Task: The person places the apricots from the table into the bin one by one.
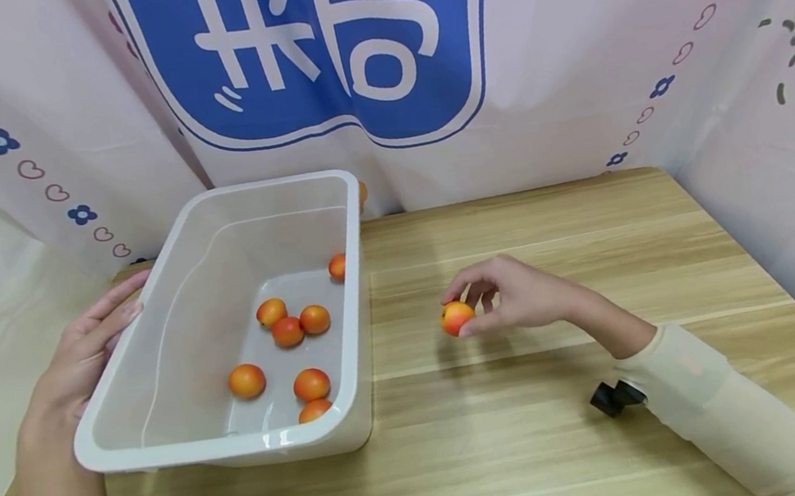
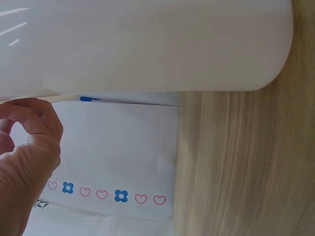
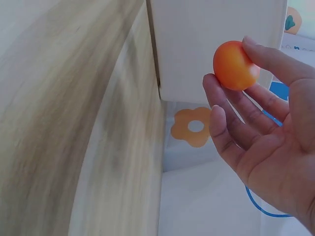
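Observation:
My right hand (image 1: 515, 295) pinches a small round orange-red fruit (image 1: 457, 317) between thumb and fingertips, to the right of the white plastic tub (image 1: 357, 319). The right wrist view shows this fruit (image 3: 236, 66) held up off the tabletop, with the tub's side wall (image 3: 206, 44) behind it. At the tub's left side, my left hand (image 1: 76, 362) grips the rim, thumb near the top edge. Its fingers (image 2: 37, 115) curl in under the rim in the left wrist view. Inside the tub lie several similar fruits (image 1: 247, 381), spread over its floor; the right wall partly hides one (image 1: 337, 268).
The tub stands on the left part of a wood-grain table (image 1: 540, 437). Behind the table hangs a white cloth with a blue printed sign (image 1: 314, 51); more printed cloth encloses both sides. A black strap piece (image 1: 617, 397) sticks out at the right sleeve.

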The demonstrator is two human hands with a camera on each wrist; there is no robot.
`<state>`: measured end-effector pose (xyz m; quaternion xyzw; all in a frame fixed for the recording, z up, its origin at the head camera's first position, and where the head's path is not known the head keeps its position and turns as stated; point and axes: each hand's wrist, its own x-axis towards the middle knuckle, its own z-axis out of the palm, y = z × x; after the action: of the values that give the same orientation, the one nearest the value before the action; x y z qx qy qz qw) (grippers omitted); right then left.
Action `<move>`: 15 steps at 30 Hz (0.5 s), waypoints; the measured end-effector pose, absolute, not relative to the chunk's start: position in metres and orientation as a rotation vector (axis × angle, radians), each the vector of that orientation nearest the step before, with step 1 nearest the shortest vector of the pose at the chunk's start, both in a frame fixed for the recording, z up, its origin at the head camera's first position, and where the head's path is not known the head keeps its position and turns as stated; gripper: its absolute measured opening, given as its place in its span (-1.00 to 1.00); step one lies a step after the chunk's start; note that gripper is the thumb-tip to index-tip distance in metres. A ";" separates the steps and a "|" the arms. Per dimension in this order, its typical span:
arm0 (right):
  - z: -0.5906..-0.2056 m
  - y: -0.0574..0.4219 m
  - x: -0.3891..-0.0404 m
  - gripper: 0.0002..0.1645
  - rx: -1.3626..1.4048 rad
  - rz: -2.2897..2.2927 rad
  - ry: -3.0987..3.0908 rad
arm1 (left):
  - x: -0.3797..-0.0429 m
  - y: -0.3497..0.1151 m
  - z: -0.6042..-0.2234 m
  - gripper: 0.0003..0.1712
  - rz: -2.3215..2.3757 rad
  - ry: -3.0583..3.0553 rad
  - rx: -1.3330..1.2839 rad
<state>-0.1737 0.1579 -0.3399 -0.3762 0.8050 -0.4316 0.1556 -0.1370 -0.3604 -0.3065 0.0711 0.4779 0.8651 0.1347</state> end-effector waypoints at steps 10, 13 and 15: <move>-0.332 0.153 -0.173 -0.54 -1.080 -1.313 2.331 | -0.137 -0.361 -0.308 -0.48 2.501 1.370 0.244; -0.331 0.152 -0.173 -0.56 -1.087 -1.337 2.329 | -0.138 -0.360 -0.308 -0.48 2.498 1.376 0.256; -0.329 0.151 -0.173 -0.57 -1.092 -1.348 2.325 | -0.138 -0.360 -0.308 -0.48 2.499 1.379 0.255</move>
<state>-0.1728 0.1509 -0.3292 -0.3736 0.7958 -0.4612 0.1201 -0.1383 -0.3604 -0.3082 0.0880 0.4766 0.8638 0.1376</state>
